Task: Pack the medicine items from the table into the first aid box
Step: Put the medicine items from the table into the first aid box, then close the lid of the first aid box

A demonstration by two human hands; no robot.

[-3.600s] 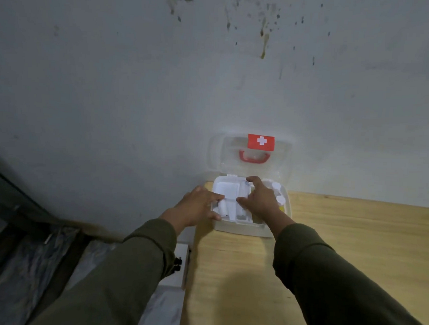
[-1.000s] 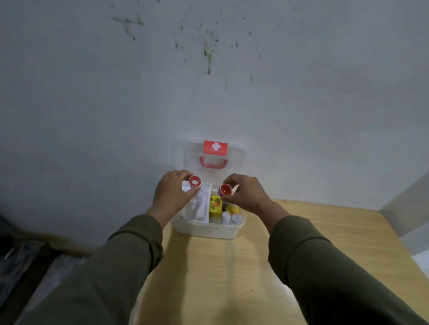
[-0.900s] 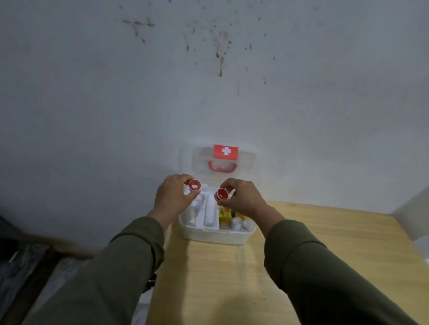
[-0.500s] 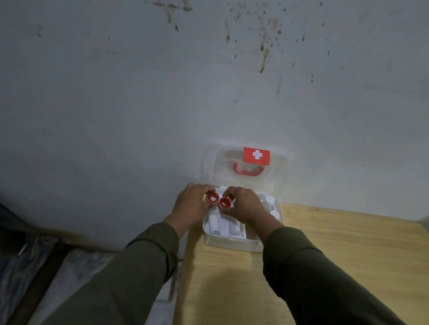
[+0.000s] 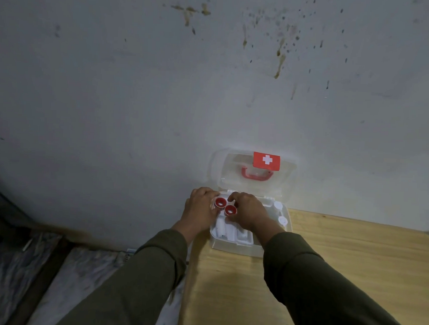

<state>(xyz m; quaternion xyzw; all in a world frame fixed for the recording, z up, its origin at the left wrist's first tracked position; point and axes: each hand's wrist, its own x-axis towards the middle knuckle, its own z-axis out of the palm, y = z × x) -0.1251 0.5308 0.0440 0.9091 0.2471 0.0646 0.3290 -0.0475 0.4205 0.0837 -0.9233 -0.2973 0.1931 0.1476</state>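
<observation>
Low and right of centre, our left hand (image 5: 201,211) and right hand (image 5: 249,211) each pinch a red tape roll (image 5: 220,203), holes facing us, over the open first aid box (image 5: 238,248), whose long axis runs left-right.

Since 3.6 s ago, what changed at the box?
Then both hands lay empty on the white tray. Now the left hand pinches one red-cored tape roll and the right hand another; over the last second they brought the rolls together and down over the tray. Unchanged: first aid box on the table, lid open against the wall.
</observation>
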